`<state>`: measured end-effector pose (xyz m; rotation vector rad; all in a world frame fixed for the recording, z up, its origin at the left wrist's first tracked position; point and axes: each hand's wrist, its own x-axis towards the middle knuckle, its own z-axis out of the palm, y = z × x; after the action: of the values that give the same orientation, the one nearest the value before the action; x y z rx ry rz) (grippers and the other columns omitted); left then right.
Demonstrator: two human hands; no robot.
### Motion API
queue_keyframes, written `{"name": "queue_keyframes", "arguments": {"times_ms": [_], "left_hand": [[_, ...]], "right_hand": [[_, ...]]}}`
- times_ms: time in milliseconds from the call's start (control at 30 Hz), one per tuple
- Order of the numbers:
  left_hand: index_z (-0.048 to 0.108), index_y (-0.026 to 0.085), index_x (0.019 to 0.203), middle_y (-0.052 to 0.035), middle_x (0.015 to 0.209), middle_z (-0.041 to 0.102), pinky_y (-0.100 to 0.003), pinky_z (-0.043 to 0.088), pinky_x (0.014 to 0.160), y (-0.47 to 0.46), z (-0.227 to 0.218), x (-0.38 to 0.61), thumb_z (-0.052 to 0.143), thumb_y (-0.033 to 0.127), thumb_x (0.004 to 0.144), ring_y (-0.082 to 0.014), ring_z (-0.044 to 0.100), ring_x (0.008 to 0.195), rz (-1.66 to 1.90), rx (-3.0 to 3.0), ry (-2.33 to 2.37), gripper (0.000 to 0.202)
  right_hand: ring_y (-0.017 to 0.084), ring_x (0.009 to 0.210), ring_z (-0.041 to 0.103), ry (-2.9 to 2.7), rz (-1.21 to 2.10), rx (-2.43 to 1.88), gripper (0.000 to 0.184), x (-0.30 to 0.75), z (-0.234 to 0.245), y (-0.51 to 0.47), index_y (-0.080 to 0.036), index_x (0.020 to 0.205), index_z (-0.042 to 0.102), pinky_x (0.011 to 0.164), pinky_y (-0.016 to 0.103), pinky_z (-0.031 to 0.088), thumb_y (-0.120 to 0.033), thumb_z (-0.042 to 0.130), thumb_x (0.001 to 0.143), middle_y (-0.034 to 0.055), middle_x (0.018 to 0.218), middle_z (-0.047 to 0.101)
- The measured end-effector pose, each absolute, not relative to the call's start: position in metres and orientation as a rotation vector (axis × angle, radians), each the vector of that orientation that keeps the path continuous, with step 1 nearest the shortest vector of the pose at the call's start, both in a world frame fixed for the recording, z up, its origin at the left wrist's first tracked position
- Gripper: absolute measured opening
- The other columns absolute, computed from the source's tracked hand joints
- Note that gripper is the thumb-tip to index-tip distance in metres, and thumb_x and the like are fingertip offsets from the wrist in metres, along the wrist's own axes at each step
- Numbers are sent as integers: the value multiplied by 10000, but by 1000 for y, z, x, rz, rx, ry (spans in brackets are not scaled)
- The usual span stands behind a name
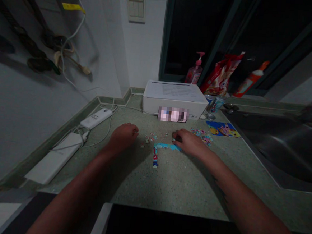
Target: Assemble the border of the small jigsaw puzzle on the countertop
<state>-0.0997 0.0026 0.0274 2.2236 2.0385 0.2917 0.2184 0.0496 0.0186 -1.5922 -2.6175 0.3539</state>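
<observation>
On the speckled green counter (183, 184) lies a corner of joined jigsaw pieces: a light-blue strip (167, 146) across the top and a red and dark-blue strip (155, 157) running down on the left. My right hand (188, 141) is at the right end of the blue strip, its thumb and fingers closed on what looks like a small puzzle piece. Left of the corner, my left hand (123, 135) rests with fingers curled; what they hold, if anything, is hidden. Loose puzzle pieces (151, 137) lie between my hands, and a larger pile (204, 137) lies beyond my right hand.
A phone (172, 114) leans against a white box (175, 98) at the back. A picture card (223, 129) lies near the metal sink (285, 149) on the right. On the left are a white power bank (96, 118), a white power strip (57, 156) and cables.
</observation>
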Motion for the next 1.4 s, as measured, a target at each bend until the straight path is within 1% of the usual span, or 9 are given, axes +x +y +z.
{"name": "queue_keyframes", "arguments": {"times_ms": [233,333,467,600,767,933,1100,1233,1400], "left_hand": [[795,197,1127,-106,1177,787,-352,533,965,2,25,-98,552,246,1028,-261,726,1098,187,2247,1948,267],[792,200,1169,-114,1205,779,-368,532,1017,1,23,-98,568,243,1016,-276,715,1153,155,2265,1990,274],[772,193,1263,-132,1289,759,-396,511,1105,2,20,-105,566,237,1003,-286,689,1224,181,2292,2043,334],[780,192,1267,-134,1257,767,-391,538,1053,4,15,-110,508,202,997,-282,711,1175,90,2300,2022,383],[788,201,1251,-130,1261,761,-377,562,988,1,17,-105,463,197,1026,-282,729,1153,-8,2322,1987,395],[809,214,1198,-133,1236,772,-409,573,961,-1,18,-97,465,187,1031,-306,743,1123,50,2303,1974,383],[827,265,1126,-126,1187,787,-401,567,917,-2,16,-95,497,172,1015,-306,751,1079,119,2319,1934,360],[818,238,1177,-136,1192,787,-408,559,935,-2,13,-95,492,166,1008,-309,751,1087,131,2325,1929,375],[796,209,1213,-144,1213,778,-405,552,931,-3,12,-96,503,185,1010,-307,740,1103,83,2330,1938,357]], "right_hand": [[265,1048,737,-2626,351,-1478,233,221,23,50,-202,1206,804,888,329,509,-234,674,1015,133,1199,769],[264,1071,734,-2503,310,-1475,255,236,33,56,-214,1233,808,897,335,520,-264,638,1049,127,1232,781],[261,1046,740,-2369,159,-1615,262,265,44,65,-193,1209,814,894,342,528,-213,609,1046,131,1219,793],[276,1109,740,-2425,146,-1751,269,281,42,66,-199,1172,840,935,342,522,-154,622,1021,135,1238,798],[280,1088,743,-2488,160,-1757,300,282,37,63,-222,1191,852,917,342,515,-168,612,1019,123,1241,797],[271,1066,734,-2529,175,-1778,284,275,32,59,-213,1192,838,892,331,505,-193,601,1035,135,1220,781],[273,1151,709,-2503,167,-1690,314,257,21,57,-202,1279,803,962,346,504,-204,569,1070,143,1282,746],[274,1215,685,-2487,152,-1625,325,244,11,65,-209,1346,773,1026,359,497,-234,583,1084,151,1371,708],[275,1197,689,-2512,190,-1641,290,236,11,74,-173,1267,792,1014,345,498,-188,613,1040,167,1317,723]]}}
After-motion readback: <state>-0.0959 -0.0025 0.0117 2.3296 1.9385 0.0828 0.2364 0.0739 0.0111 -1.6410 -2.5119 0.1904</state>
